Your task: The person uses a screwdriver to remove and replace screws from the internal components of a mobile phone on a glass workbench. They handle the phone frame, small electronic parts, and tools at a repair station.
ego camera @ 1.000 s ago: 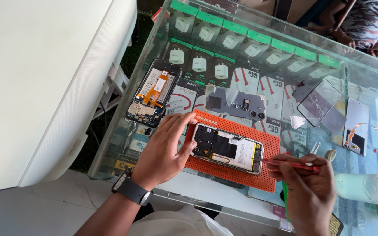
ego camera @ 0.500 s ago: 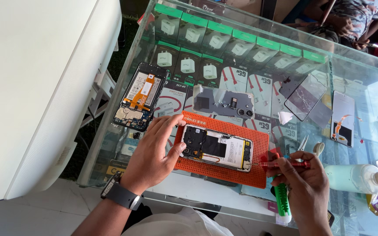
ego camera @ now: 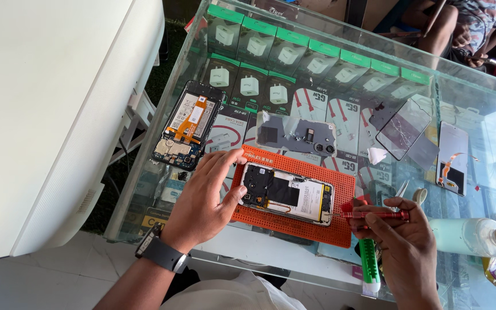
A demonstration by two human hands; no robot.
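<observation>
Under the glass counter top (ego camera: 466,97) two rows of small rectangular charger boxes with green top bands and dark fronts (ego camera: 285,54) stand side by side, each showing a white plug; the nearer row holds three. Below them lie flat white cable packages with red curved stripes (ego camera: 340,115). On the glass at the far right rests a cracked dark phone screen panel (ego camera: 404,129), tilted, and just beside it a second dark screen panel with an orange flex strip (ego camera: 453,158). Yellow and white labelled packs (ego camera: 155,213) sit beneath the glass near the left edge.
</observation>
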